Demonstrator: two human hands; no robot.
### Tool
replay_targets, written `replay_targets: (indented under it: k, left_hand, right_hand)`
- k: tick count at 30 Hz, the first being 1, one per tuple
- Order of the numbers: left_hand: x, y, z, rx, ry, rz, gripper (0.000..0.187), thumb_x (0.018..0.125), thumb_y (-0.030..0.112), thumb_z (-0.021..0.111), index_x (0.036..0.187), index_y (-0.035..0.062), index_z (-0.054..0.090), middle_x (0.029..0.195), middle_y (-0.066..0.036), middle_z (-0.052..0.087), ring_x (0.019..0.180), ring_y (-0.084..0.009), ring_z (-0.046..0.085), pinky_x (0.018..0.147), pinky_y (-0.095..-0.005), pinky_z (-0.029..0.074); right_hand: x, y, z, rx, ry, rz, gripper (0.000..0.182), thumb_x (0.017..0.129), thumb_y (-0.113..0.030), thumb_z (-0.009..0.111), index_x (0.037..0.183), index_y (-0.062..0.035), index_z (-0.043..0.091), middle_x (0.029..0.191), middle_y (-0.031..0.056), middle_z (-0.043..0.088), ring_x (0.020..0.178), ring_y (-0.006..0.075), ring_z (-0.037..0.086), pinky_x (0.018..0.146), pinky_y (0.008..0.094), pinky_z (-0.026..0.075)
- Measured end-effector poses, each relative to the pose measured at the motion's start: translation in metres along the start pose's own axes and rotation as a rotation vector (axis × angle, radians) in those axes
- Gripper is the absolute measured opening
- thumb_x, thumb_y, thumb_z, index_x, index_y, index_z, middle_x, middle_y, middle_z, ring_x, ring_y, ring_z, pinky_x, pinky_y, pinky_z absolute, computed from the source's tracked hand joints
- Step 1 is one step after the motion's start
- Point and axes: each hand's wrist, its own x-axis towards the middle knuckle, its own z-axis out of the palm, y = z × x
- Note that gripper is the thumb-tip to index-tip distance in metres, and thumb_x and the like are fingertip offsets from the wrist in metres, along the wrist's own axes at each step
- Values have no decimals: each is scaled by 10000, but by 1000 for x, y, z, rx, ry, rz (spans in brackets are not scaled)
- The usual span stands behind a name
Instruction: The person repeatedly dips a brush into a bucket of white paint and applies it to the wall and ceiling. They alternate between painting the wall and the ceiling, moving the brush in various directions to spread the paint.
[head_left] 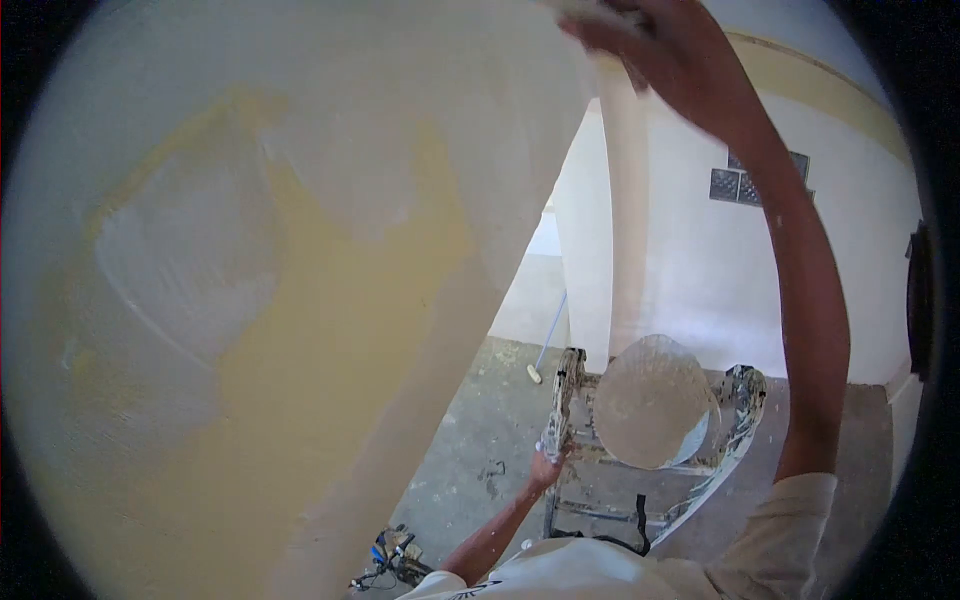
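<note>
My right hand is raised at the top, beside the edge of a wall surface with yellow paint and pale patches of filler. Its fingers are closed and blurred by motion. A pale flat edge shows at the fingers, but its kind cannot be made out. Lower down, my left hand grips the side rail of a plaster-splattered stepladder. On the ladder, between its rails, rests a round bucket-like container with a tan top and a whitish side.
A pole with a pale head leans near the far wall. Part of a bicycle shows at the lower left. Dark vent blocks sit in the white wall. The speckled floor lies well below.
</note>
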Motion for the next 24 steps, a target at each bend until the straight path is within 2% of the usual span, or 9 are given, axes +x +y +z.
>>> replay_targets:
  k: [3,5,6,8,14,18,20,22,24]
  left_hand:
    - [1,2,-3,-186,-116,-195,295,730,269,498,906,32,512,850,-96,539,814,-244,509,725,-321,392]
    - [4,17,-5,-222,-76,-188,293,730,265,498,904,29,508,839,-97,537,805,-241,508,717,-320,394]
    - [5,21,-6,-259,-36,-174,291,730,260,498,902,25,505,827,-98,535,796,-239,508,710,-318,395]
    - [4,23,-8,-205,-56,-188,291,732,260,496,904,26,505,833,-100,536,797,-241,508,708,-320,395]
    - [2,19,-5,-52,-47,-167,305,745,288,481,908,31,511,845,-100,543,801,-246,508,705,-321,392]
    - [0,5,2,-128,6,-131,327,753,318,467,902,32,520,829,-94,552,791,-248,511,704,-322,393]
    - [1,14,-6,-123,-60,-214,323,753,310,469,913,34,517,850,-93,549,808,-248,507,713,-323,390]
    - [1,14,-7,-121,-135,-290,319,753,302,470,923,36,514,872,-93,546,824,-248,503,722,-324,388]
    - [-1,5,-4,-205,-141,-296,304,745,276,484,936,41,509,908,-97,536,855,-247,493,735,-325,381]
  right_hand:
    - [19,-18,15,76,-49,-294,400,804,-261,474,1116,-16,426,798,116,573,576,146,510,544,274,436]
    - [6,-36,50,-96,575,-81,394,782,-259,510,1086,-14,463,718,72,568,551,118,457,528,250,404]
    - [1,5,37,-94,74,-189,404,749,-338,533,960,3,491,769,93,549,662,176,524,584,297,411]
    - [-36,13,52,-21,19,-170,373,732,-300,568,944,-4,485,869,121,541,804,245,518,674,339,408]
    - [-153,12,46,123,-705,21,371,702,-161,604,1038,-55,489,757,110,561,686,257,553,650,355,426]
    - [-127,37,23,-23,-853,-159,302,681,-242,614,957,-133,558,697,82,560,623,254,535,633,338,419]
    - [-96,45,24,-92,-699,-344,279,684,-283,602,919,-135,579,754,90,573,689,236,536,692,344,408]
    - [-33,19,12,-40,-1003,14,352,680,-280,611,953,-68,548,845,105,559,779,233,511,722,306,391]
    - [18,2,-8,-50,-890,-40,355,707,-266,586,981,-46,533,785,87,561,701,189,494,639,277,385]
